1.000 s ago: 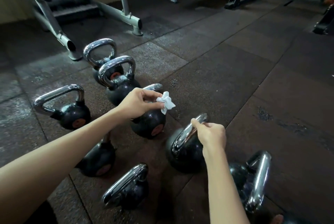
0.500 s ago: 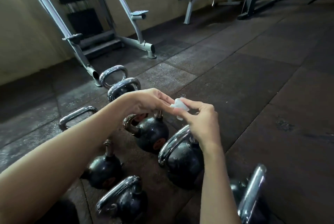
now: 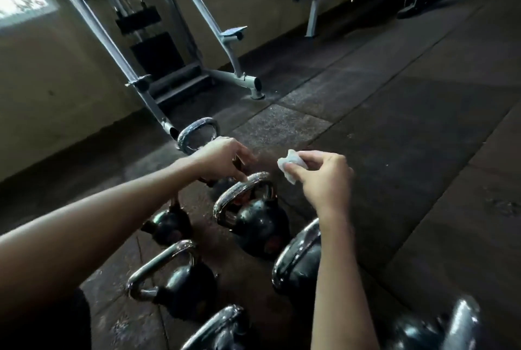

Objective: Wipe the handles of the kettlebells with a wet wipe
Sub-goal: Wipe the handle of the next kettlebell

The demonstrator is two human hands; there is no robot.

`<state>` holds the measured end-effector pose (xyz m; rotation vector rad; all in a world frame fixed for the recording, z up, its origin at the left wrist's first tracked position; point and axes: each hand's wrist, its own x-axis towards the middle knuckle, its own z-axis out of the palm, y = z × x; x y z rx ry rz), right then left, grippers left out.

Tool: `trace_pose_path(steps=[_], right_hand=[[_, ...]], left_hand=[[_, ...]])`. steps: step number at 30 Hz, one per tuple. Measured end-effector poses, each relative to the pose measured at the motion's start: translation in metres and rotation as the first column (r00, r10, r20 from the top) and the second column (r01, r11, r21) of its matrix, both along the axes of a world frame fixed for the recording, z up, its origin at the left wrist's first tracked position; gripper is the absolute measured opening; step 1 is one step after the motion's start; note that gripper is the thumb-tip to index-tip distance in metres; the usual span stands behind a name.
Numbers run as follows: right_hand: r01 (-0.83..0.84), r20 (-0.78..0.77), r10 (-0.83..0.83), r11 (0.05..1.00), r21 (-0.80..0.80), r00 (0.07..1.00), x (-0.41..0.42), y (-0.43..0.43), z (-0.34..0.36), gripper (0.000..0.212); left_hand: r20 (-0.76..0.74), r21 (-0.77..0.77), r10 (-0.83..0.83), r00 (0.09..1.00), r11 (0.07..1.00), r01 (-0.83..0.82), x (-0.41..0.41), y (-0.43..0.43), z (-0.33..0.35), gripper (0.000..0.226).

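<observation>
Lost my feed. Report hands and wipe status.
Left hand at kettlebell handle, grip unclear. Right hand pinches wet wipe, off the handle. Nothing blocking.

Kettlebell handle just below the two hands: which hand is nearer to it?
Left. The left hand has its fingertips right at the top of the kettlebell handle; the right hand is higher and off to the right, pinching the wipe clear of it.

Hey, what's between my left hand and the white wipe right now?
Nothing sits between them: the head view shows only dark rubber floor in the gap from left hand to crumpled white wet wipe.
</observation>
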<state>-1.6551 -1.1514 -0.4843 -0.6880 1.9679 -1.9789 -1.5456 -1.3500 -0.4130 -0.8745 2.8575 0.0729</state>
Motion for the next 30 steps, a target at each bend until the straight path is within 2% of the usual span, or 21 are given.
trace_pose_path(steps=[3, 6, 9, 13, 18, 24, 26, 28, 30], right_hand=[[0.087, -0.026, -0.086, 0.996, 0.036, 0.996, 0.007, -0.032, -0.011, 0.015], [0.159, -0.065, -0.151, 0.977, 0.14, 0.986, 0.024, -0.07, -0.024, 0.025], [0.144, -0.094, -0.126, 0.966, 0.215, 0.988, 0.049, -0.107, -0.038, 0.028], [0.253, -0.198, -0.199, 0.919, 0.304, 0.96, 0.061, -0.134, -0.046, 0.024], [0.249, -0.279, -0.128, 0.855, 0.455, 0.952, 0.066, -0.149, -0.04, 0.028], [0.287, -0.378, -0.084, 0.803, 0.522, 0.922, 0.074, -0.157, -0.039, 0.031], [0.186, -0.372, 0.033, 0.823, 0.537, 0.928, 0.08, -0.161, -0.039, 0.03], [0.129, -0.394, 0.139, 0.804, 0.581, 0.909, 0.081, -0.165, -0.037, 0.029], [0.189, -0.417, 0.072, 0.812, 0.552, 0.906, 0.072, -0.166, -0.037, 0.027]], left_hand=[[0.073, -0.017, -0.088, 0.993, 0.996, 0.09, 0.006, -0.041, -0.024, 0.07], [0.101, 0.079, -0.135, 0.986, 0.989, 0.127, 0.007, -0.077, -0.029, 0.075], [0.059, 0.226, -0.158, 0.986, 0.964, 0.141, 0.013, -0.105, -0.037, 0.07], [0.11, 0.325, -0.217, 0.97, 0.93, 0.171, 0.024, -0.133, -0.073, 0.067], [0.016, 0.53, -0.279, 0.96, 0.817, 0.228, 0.024, -0.144, -0.1, 0.046], [0.039, 0.544, -0.318, 0.947, 0.802, 0.246, 0.016, -0.149, -0.108, 0.048], [0.036, 0.528, -0.326, 0.945, 0.809, 0.259, 0.015, -0.148, -0.108, 0.05], [0.045, 0.511, -0.321, 0.946, 0.821, 0.254, 0.018, -0.146, -0.106, 0.053], [0.043, 0.527, -0.298, 0.954, 0.818, 0.231, 0.02, -0.144, -0.104, 0.051]])
